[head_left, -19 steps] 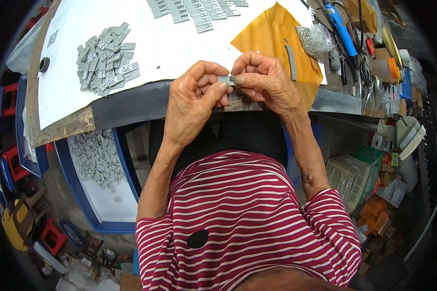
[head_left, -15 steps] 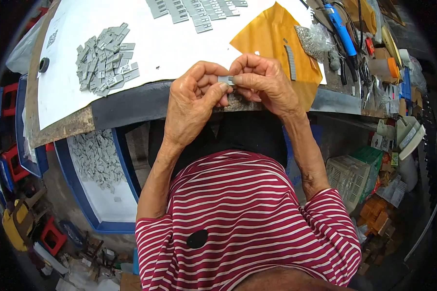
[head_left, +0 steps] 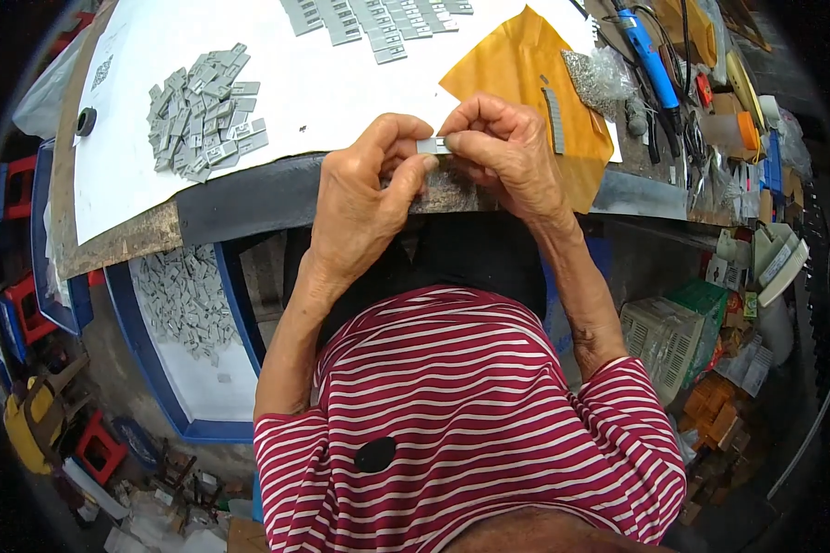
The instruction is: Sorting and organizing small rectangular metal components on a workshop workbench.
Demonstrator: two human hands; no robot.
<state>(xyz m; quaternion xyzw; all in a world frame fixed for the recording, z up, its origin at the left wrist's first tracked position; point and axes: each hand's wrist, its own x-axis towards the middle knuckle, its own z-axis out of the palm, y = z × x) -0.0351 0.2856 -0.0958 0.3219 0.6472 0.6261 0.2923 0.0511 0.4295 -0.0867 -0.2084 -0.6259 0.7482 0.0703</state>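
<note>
A small grey flat plastic piece point(head_left: 427, 146) with a slot is pinched between my two hands, just above the table's front edge. My left hand point(head_left: 364, 189) grips its left end with thumb and fingers. At its right end the thumb and forefinger of my right hand point(head_left: 507, 152) press together; the right thumb tip covers part of the piece. To the left a loose heap of similar grey pieces point(head_left: 203, 120) lies on white sheeting point(head_left: 290, 92). More such pieces point(head_left: 378, 23) stand in slanted rows at the far side.
Under my right hand lies a brown-yellow paper sheet point(head_left: 493, 64), bearing a grey strip point(head_left: 552, 120) and a plastic bag of small metal parts point(head_left: 592, 81). A blue electric screwdriver point(head_left: 648, 57) sits at the right. Below the table, a blue tray point(head_left: 189, 429) holds many grey pieces.
My right hand has shifted slightly upward, and more of the grey piece shows between my fingers. Both hands still hold it.
</note>
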